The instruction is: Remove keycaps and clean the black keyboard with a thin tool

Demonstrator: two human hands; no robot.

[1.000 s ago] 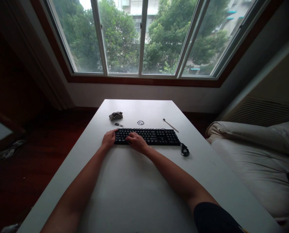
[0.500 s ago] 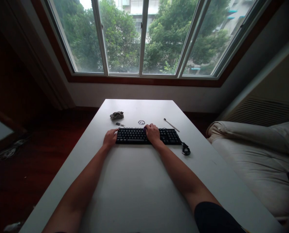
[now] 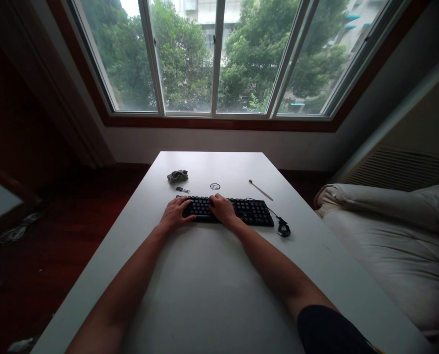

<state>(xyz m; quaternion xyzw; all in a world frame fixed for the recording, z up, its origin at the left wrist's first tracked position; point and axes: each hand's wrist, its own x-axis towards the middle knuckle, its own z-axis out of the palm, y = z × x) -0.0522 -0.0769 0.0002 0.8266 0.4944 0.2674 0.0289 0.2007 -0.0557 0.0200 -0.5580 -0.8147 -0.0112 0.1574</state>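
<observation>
A black keyboard (image 3: pixel 254 212) lies across the white table. My left hand (image 3: pixel 174 212) spans its left end, thumb along the front edge and fingers over the keys toward the back, gripping it. My right hand (image 3: pixel 223 209) rests on the middle of the keys with its fingers closed round a small dark purple thing (image 3: pixel 210 201). Most of that thing is hidden, so its kind does not show. From the keyboard's right side runs a cable, bundled in a coil (image 3: pixel 283 227).
Behind the keyboard lie a crumpled grey cloth (image 3: pixel 177 176), a small black-ended tool with metal prongs (image 3: pixel 182 189), a thin ring-shaped item (image 3: pixel 215 187) and a slim stick with a dark tip (image 3: pixel 261 190). A pale sofa (image 3: pixel 382 226) stands right of the table (image 3: pixel 212 295).
My left hand has moved right, from the keyboard's left edge onto its keys. My right hand has shifted left with the purple thing. The keyboard's right end has come slightly nearer.
</observation>
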